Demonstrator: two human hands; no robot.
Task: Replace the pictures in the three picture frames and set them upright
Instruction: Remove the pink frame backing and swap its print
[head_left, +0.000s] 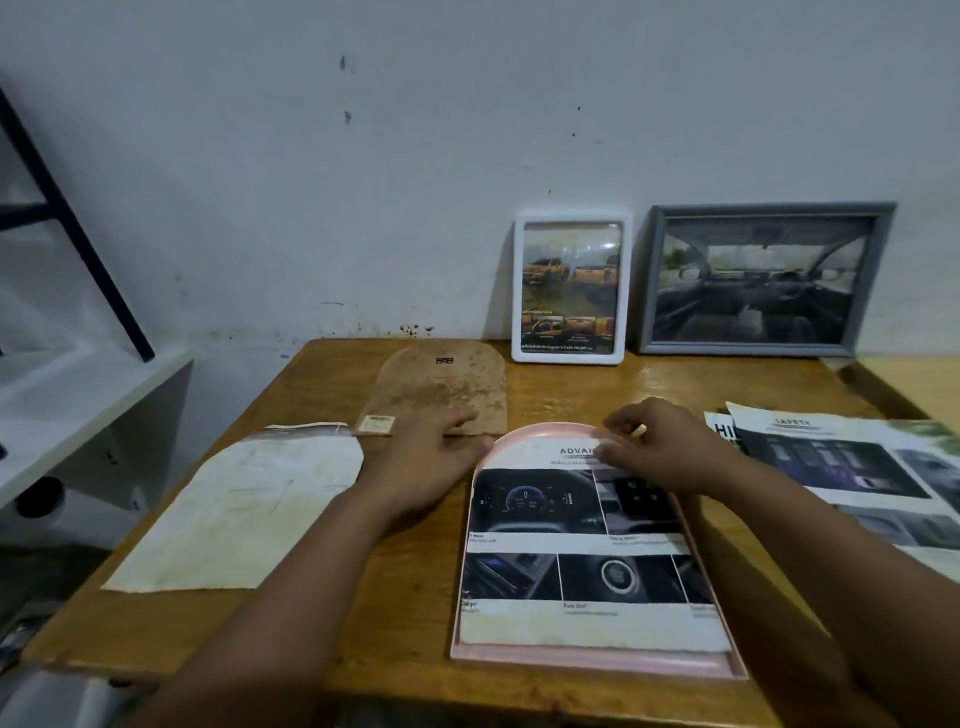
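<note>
While flat, arched pink frame (597, 662).

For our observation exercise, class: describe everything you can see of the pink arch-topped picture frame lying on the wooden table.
The pink arch-topped picture frame lies flat on the wooden table, arched end toward the wall. It looks like plastic, with a thin raised rim. A printed car-interior brochure page lies in it, headed "ADVAN...". The right hand has its fingertips on the page near the arch; the left hand rests at the frame's upper left edge.
</note>
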